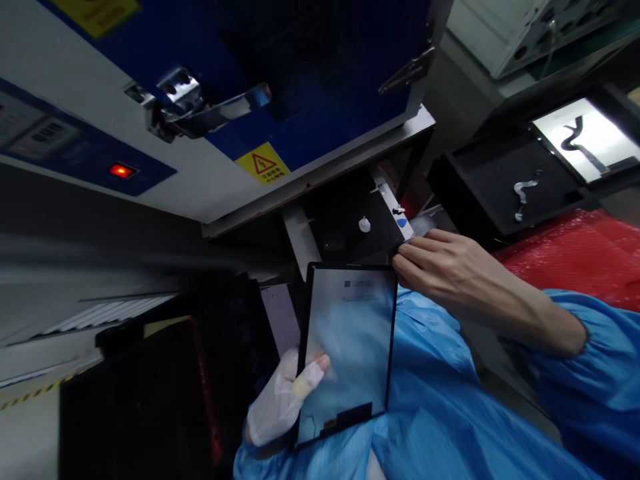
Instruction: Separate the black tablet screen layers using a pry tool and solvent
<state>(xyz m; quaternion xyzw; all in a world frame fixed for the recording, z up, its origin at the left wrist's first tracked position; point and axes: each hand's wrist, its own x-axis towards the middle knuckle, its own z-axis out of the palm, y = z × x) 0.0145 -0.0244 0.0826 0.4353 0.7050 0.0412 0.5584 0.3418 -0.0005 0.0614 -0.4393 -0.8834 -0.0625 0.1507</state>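
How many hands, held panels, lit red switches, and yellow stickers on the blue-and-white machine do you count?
Hands: 2, left hand and right hand
Held panel: 1
Lit red switch: 1
Yellow stickers: 2, whole sticker and cut-off sticker
Total: 6

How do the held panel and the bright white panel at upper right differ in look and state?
The held panel looks dull blue-grey; the bright panel glows white. The held panel is in the left grip; the bright panel sits in black housing. Both look flat, with dark edging.
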